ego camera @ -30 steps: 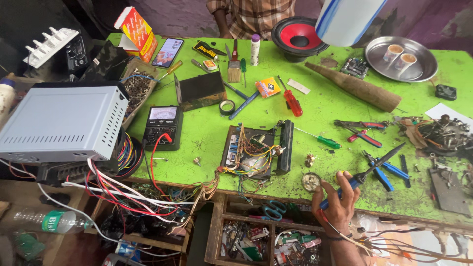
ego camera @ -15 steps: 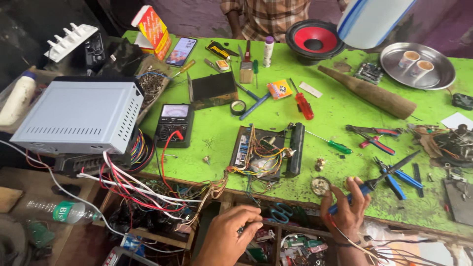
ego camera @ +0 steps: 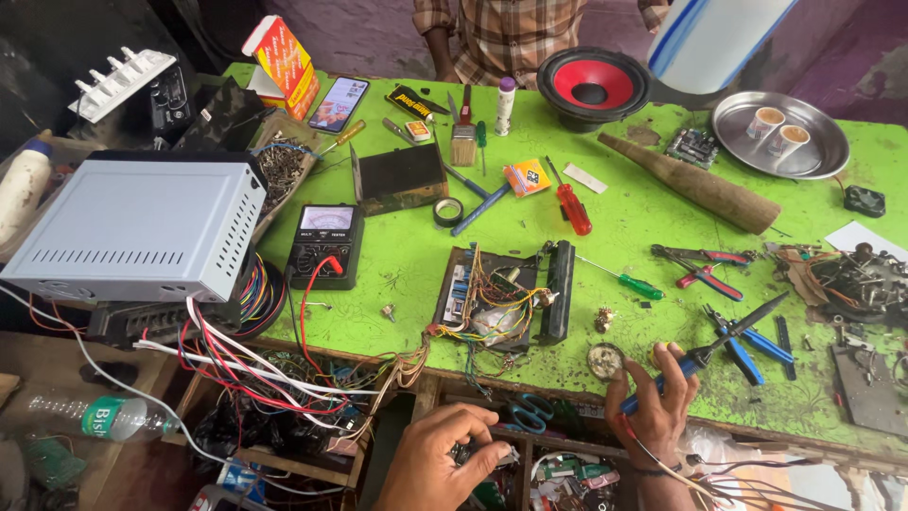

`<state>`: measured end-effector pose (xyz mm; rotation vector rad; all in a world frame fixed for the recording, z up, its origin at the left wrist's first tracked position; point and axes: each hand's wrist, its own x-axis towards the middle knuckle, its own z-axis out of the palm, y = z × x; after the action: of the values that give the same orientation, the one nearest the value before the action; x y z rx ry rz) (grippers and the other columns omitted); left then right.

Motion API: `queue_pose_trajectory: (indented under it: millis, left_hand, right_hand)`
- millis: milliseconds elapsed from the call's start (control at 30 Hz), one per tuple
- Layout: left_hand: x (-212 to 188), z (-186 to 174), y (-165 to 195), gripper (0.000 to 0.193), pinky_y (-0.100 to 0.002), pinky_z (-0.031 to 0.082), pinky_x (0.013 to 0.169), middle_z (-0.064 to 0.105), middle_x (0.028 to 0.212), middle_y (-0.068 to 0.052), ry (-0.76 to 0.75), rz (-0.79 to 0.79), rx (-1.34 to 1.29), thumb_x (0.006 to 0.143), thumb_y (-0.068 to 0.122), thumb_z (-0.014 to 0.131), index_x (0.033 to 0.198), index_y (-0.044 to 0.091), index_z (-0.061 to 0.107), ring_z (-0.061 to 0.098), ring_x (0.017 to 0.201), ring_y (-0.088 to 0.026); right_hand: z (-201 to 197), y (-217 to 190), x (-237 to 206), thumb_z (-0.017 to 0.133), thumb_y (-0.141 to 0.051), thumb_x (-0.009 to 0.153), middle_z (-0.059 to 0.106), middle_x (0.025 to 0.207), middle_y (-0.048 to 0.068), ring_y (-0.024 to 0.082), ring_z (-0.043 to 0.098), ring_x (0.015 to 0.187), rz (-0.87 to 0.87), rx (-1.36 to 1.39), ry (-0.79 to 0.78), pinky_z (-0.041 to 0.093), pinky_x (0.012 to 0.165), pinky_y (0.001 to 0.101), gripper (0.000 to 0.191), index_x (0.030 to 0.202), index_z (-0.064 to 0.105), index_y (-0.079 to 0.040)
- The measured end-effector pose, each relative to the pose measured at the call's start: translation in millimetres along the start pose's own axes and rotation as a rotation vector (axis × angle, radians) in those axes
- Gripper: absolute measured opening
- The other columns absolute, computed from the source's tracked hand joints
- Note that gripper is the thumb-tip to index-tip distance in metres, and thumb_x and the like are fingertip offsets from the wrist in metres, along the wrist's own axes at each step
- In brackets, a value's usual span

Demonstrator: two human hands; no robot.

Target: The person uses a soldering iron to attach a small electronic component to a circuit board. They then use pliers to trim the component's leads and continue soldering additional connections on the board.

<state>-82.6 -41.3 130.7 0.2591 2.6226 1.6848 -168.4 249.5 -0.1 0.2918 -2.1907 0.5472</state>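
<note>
My right hand (ego camera: 653,397) grips a blue-handled soldering iron (ego camera: 728,336) at the near edge of the green workbench (ego camera: 407,274), its dark tip pointing up and right over blue pliers. A small round metal part (ego camera: 603,360) lies just left of that hand. My left hand (ego camera: 440,464) is below the bench edge, fingers closed around a small dark part over an open drawer (ego camera: 530,454) full of bits. An opened circuit board with coloured wires (ego camera: 501,298) sits on the bench between and above both hands.
A grey metal case (ego camera: 142,227) with trailing wires stands left. An analogue multimeter (ego camera: 324,244), screwdrivers (ego camera: 569,203), pliers (ego camera: 705,270), tape, a brush, a phone, a red speaker (ego camera: 591,85) and a steel tray with cups (ego camera: 780,132) crowd the bench. A person in a checked shirt (ego camera: 501,33) stands behind.
My left hand has come into view below the bench edge and closed on something in the drawer. My right hand stays at the bench edge with the soldering iron. The view has shifted.
</note>
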Motion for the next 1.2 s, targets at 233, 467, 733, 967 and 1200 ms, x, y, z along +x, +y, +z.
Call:
queue_pose_trajectory:
  millis: [233, 467, 733, 967, 1200]
  left_hand:
    - [0.9, -2.0, -1.2, 0.021, -0.036, 0.06, 0.079, 0.078, 0.11, -0.012, -0.019, -0.055, -0.047, 0.087, 0.024, 0.08, 0.089, 0.004, 0.072, 0.076, 0.101, -0.023]
    - [2.3, -1.5, -1.8, 0.022, -0.036, 0.061, 0.078, 0.079, 0.111, -0.012, -0.025, -0.048, -0.042, 0.088, 0.025, 0.079, 0.089, 0.005, 0.072, 0.077, 0.102, -0.023]
    - [-1.7, 1.5, -16.7, 0.019, -0.029, 0.041, 0.053, 0.061, 0.062, -0.008, 0.067, -0.126, -0.041, 0.086, 0.021, 0.081, 0.084, 0.003, 0.072, 0.053, 0.054, -0.015]
    - [-6.3, -9.1, -74.5, 0.027, -0.029, 0.037, 0.052, 0.051, 0.061, -0.004, 0.172, -0.268, -1.478, 0.097, 0.024, 0.064, 0.099, -0.003, 0.062, 0.045, 0.054, -0.014]
    - [-3.3, -5.6, -56.8, 0.018, -0.023, 0.041, 0.048, 0.06, 0.064, 0.0, 0.109, -0.256, -0.47, 0.092, 0.02, 0.073, 0.087, 0.003, 0.069, 0.05, 0.053, -0.006]
  right_hand:
    - [1.3, -0.8, -0.3, 0.074, -0.002, 0.083, 0.052, 0.138, 0.019, 0.039, 0.054, 0.136, 0.004, -0.015, -0.003, 0.043, 0.108, 0.0505, 0.023, 0.106, 0.073, -0.003]
    - [1.4, -0.3, -1.4, 0.075, -0.003, 0.083, 0.052, 0.138, 0.019, 0.039, 0.055, 0.135, 0.009, -0.018, -0.006, 0.043, 0.108, 0.0501, 0.022, 0.106, 0.073, -0.003]
    - [-3.4, -7.2, 6.5, 0.076, -0.003, 0.083, 0.052, 0.139, 0.019, 0.04, 0.054, 0.134, 0.0, -0.009, -0.002, 0.044, 0.109, 0.0515, 0.022, 0.105, 0.072, -0.003]
    - [-6.6, -15.8, 4.9, 0.077, -0.001, 0.086, 0.054, 0.14, 0.022, 0.043, 0.056, 0.135, 0.009, 0.004, -0.019, 0.044, 0.11, 0.0524, 0.024, 0.109, 0.072, -0.002]
    - [-5.1, -14.9, 11.0, 0.075, -0.002, 0.082, 0.054, 0.138, 0.02, 0.042, 0.054, 0.134, 0.035, 0.013, 0.017, 0.045, 0.11, 0.051, 0.024, 0.106, 0.072, -0.004]
